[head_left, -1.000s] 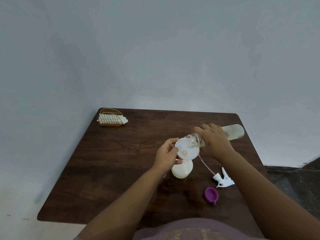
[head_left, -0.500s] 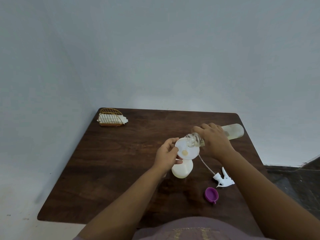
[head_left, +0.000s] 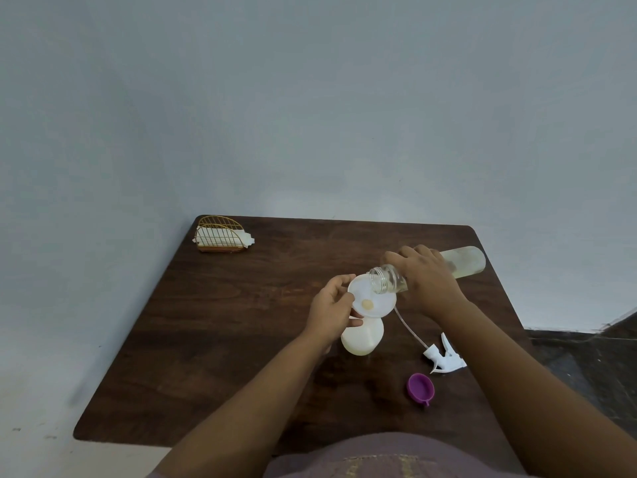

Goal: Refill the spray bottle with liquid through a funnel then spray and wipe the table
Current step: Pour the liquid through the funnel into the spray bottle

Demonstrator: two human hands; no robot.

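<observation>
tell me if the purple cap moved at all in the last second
No. The purple cap lies at the same spot on the table, just near-side of the white spray head, as in both earlier pictures.

Dim, even, soft light, faint shadows, mild wide-angle bending at edges, slightly soft focus

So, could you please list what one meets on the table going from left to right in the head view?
Gold wire napkin holder → left hand → white plastic funnel → purple plastic cap → white trigger sprayer head.
</observation>
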